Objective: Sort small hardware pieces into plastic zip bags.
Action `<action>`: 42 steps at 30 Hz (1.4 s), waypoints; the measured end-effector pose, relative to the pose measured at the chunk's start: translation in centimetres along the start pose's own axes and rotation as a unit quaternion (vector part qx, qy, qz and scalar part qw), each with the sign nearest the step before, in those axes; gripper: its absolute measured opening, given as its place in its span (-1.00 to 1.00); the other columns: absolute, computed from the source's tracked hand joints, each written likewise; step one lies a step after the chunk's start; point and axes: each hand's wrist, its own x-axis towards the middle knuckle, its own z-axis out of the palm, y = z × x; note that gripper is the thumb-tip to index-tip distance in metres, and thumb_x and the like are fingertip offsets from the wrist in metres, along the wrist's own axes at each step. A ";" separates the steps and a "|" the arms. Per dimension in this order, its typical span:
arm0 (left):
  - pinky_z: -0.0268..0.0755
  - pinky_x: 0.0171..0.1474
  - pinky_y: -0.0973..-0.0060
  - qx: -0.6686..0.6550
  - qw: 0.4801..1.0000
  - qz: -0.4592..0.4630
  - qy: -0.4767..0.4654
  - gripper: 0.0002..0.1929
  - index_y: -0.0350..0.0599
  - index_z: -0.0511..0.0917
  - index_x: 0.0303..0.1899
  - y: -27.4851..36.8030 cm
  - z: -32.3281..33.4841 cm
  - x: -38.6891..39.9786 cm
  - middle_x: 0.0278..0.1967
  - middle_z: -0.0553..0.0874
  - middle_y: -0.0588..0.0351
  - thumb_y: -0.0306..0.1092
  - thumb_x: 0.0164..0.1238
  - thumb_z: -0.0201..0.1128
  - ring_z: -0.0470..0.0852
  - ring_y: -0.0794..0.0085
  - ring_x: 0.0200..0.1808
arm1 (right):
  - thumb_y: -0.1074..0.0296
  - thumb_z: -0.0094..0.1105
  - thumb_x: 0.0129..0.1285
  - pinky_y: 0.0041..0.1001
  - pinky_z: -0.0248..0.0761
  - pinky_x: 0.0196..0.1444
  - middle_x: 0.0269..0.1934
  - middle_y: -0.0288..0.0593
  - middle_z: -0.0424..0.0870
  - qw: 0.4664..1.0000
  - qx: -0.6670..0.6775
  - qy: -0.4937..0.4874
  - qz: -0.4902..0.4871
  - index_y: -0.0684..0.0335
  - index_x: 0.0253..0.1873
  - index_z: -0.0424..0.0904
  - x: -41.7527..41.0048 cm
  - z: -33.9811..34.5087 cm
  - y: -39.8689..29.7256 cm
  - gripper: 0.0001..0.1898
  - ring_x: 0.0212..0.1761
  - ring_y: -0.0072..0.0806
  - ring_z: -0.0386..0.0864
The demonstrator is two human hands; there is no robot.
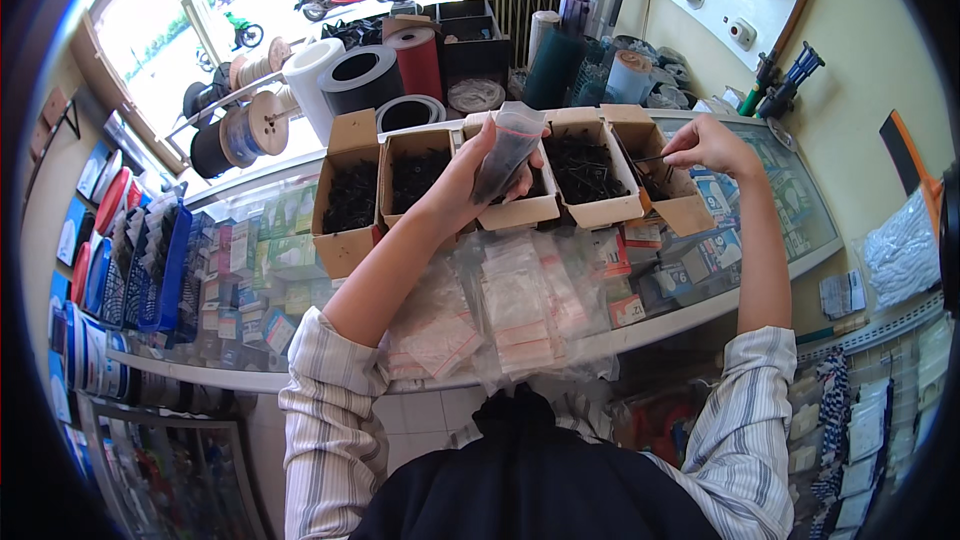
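Observation:
My left hand (486, 165) grips a clear zip-lock bag (512, 146) part filled with dark pieces, above the middle of a row of cardboard boxes. A long dark screw (649, 159) is pinched between the fingertips of my right hand (709, 148), over the rightmost cardboard box (686, 206), which holds only a few dark screws. Another box (592, 208) beside it is heaped with black screws (585, 165). Two more heaps of black screws (351, 199) (420, 176) fill the boxes to the left. The box behind my left hand is partly hidden.
Stacks of plastic zip-lock bags (517, 300) lie at the near edge of the glass counter (262, 356). Lamp boxes (300, 217) show beneath its glass. Rolls of sheet material (360, 79) and a cable spool (259, 124) stand behind. Blue baskets (166, 270) are at left.

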 end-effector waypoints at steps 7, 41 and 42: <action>0.28 -0.46 0.65 -0.001 1.000 0.003 -0.001 -0.38 -0.23 0.34 0.11 0.0 -0.1 -0.1 -0.32 0.54 0.13 0.20 0.37 -0.22 0.50 0.55 -0.45 | 0.62 0.26 -0.10 -0.56 0.48 -0.43 -0.52 -0.03 0.65 0.977 -0.188 0.102 0.025 0.46 -0.39 0.62 -0.3 0.3 -0.2 -0.90 -0.53 -0.47 0.63; 0.30 -0.46 0.66 0.023 1.000 0.007 -0.002 -0.43 -0.25 0.40 0.03 0.3 0.4 -0.5 -0.30 0.56 0.05 0.14 0.39 -0.18 0.51 0.55 -0.46 | 0.48 0.18 0.16 -0.62 0.43 -0.33 -0.48 -0.21 0.61 0.959 -0.078 0.032 -0.270 0.43 -0.28 0.57 -1.5 3.6 -18.3 -0.89 -0.48 -0.63 0.51; 0.31 -0.45 0.66 0.037 0.999 0.008 -0.006 -0.44 -0.25 0.39 0.03 0.2 0.4 -0.5 -0.30 0.56 0.05 0.13 0.40 -0.19 0.51 0.55 -0.46 | 0.49 0.17 0.15 -0.62 0.42 -0.35 -0.50 -0.20 0.61 0.955 -0.115 0.043 -0.269 0.42 -0.29 0.58 -1.4 4.0 -18.6 -0.89 -0.50 -0.63 0.51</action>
